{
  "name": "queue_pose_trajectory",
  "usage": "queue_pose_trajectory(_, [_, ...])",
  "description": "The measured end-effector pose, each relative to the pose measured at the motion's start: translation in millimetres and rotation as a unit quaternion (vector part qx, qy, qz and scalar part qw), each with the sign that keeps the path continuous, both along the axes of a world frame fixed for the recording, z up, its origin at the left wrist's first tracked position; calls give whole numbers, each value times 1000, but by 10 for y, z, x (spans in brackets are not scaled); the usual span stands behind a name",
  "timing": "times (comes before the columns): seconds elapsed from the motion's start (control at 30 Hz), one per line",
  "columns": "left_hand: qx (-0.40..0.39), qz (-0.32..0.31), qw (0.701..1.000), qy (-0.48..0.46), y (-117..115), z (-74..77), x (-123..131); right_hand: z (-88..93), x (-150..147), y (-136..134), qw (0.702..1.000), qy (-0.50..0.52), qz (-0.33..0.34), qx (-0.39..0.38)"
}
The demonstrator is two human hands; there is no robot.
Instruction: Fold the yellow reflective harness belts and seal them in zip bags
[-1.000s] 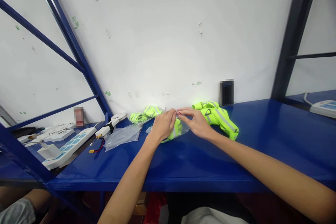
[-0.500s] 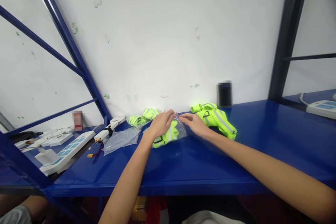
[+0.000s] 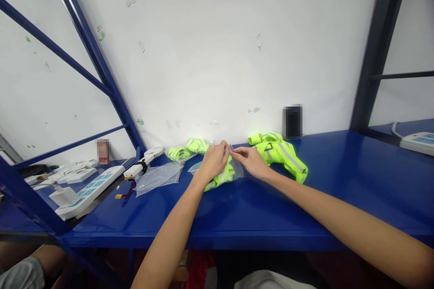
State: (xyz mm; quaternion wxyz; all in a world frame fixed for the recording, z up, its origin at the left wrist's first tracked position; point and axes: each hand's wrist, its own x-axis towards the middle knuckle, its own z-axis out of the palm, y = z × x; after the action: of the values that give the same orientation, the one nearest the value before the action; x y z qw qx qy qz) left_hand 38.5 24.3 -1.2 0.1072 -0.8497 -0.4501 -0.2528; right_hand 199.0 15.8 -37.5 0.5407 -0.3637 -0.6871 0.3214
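A clear zip bag (image 3: 239, 170) with a red-edged top lies on the blue table, holding a bundle of yellow-green reflective straps (image 3: 225, 175). My left hand (image 3: 217, 160) is closed on the bag's top edge, covering part of the bundle. Close by on the right, my right hand (image 3: 250, 160) pinches the same edge between thumb and fingers. Just beyond my right hand lies a loose heap of yellow-green reflective straps (image 3: 283, 156) with a dark buckle. Farther back on the left are rolled reflective straps (image 3: 188, 149), partly over clear plastic.
Flat plastic bags (image 3: 159, 178) lie left of my hands, near a white handheld fan (image 3: 149, 158) and a wired yellow connector (image 3: 122, 195). A power strip (image 3: 91, 192) sits beside the blue frame post (image 3: 115, 95). A dark blurred object (image 3: 293, 122) stands against the wall.
My left hand has slid right along the bag's top edge, nearer my right hand, and its fingers are more curled. The view has shifted slightly.
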Motion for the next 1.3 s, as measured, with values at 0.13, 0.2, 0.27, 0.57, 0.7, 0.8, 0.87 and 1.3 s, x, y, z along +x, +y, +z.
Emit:
queue_pose_trajectory(0.13, [1, -3, 1000, 0, 14, -35, -3, -18, 6, 18, 1000, -10, -24, -10])
queue_pose_trajectory(0.2, [2, -2, 1000, -2, 14, -40, 0, -34, 1, 20, 1000, -14, -25, 1])
queue_pose_trajectory(0.27, [2, -5, 1000, -7, 10, -40, 4, -51, -4, 23, 999, -22, -27, 16])
queue_pose_trajectory(0.57, [-26, -29, 997, -64, -19, -16, -16, -64, -32, 19, 1000, 9, -9, 7])
queue_pose_trajectory(0.7, [-58, -56, 992, -92, -37, 6, -20, -49, -35, -27, 1000, 8, 5, 10])
queue_pose_trajectory(0.8, [-58, -58, 992, -98, -58, 29, -13, -40, -48, -52, 1000, -1, -4, 17])
queue_pose_trajectory(0.87, [-54, -51, 992, -100, -71, 41, -9, -40, -60, -55, 1000, -5, -11, 20])
queue_pose_trajectory(1.3, [-86, -107, 979, -148, -32, 103, -79, -23, -72, -68, 999, 20, -26, 30])
